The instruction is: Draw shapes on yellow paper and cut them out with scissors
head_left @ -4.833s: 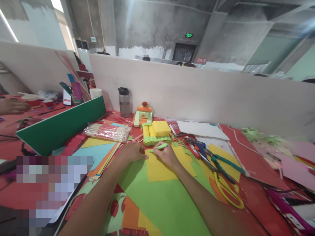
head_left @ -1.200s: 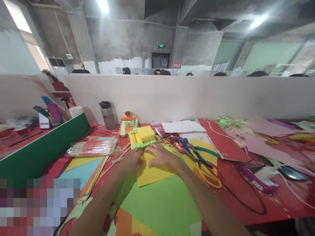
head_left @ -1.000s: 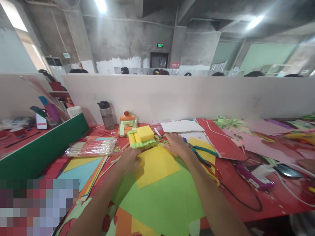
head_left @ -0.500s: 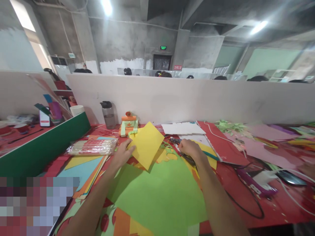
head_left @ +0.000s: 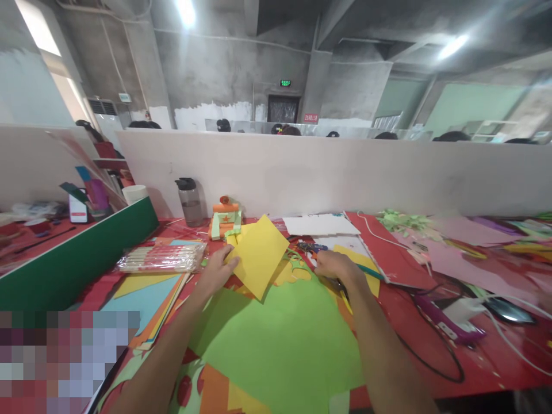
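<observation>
My left hand [head_left: 218, 267] pinches the left corner of a square yellow sheet of paper [head_left: 261, 259], which is tilted up above the table. A large green sheet [head_left: 276, 345] lies flat beneath, between my forearms. My right hand [head_left: 336, 267] is curled, knuckles up, at the green sheet's far right edge. A dark object with a yellow part [head_left: 344, 293] shows under its palm; the fingers hide most of it, so I cannot tell its kind. Just beyond this hand lies a small blue-handled tool [head_left: 318, 248]. Cut-out green and yellow paper scraps [head_left: 297, 267] lie between my hands.
An orange and green paper model [head_left: 225, 221] and a water bottle [head_left: 190, 201] stand by the partition [head_left: 276, 167]. Wrapped sticks [head_left: 161, 257] and coloured paper [head_left: 146, 305] lie left. White boards [head_left: 321, 225], a red board [head_left: 392, 253], a purple power strip [head_left: 448, 325] and cables lie right.
My right hand has shifted slightly, with more of the blue-handled tool and the yellow part showing around it. My left hand and the yellow sheet have moved very slightly right.
</observation>
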Available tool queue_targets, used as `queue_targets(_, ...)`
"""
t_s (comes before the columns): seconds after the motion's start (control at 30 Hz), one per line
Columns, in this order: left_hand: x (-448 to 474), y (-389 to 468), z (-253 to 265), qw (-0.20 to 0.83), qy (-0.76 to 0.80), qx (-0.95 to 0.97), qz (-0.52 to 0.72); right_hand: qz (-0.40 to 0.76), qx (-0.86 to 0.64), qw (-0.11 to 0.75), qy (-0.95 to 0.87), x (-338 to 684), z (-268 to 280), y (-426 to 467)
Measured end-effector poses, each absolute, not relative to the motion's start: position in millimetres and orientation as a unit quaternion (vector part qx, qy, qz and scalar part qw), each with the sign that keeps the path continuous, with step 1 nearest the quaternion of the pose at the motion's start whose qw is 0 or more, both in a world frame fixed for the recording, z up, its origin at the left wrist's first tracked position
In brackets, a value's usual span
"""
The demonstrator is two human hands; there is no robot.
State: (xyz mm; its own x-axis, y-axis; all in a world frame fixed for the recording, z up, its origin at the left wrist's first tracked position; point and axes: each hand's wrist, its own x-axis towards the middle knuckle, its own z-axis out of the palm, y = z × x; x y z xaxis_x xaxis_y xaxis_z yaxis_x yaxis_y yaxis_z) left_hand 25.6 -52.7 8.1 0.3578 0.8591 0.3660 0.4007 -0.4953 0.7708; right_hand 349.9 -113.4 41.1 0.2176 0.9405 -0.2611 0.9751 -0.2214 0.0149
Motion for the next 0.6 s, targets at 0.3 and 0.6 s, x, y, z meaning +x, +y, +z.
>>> queue_targets(0.3, 24.7, -47.6, 3.4, 0.311, 0.405, 0.754, 0.413, -0.096, 0.733, 0.068, 0.670, 348.2, 54.9, -124.5)
queue_targets(0.6, 22.9, -47.7, 3.3, 0.303, 0.430, 0.743, 0.413, -0.055, 0.743, -0.033, 0.666, 351.4, 54.0, -121.5)
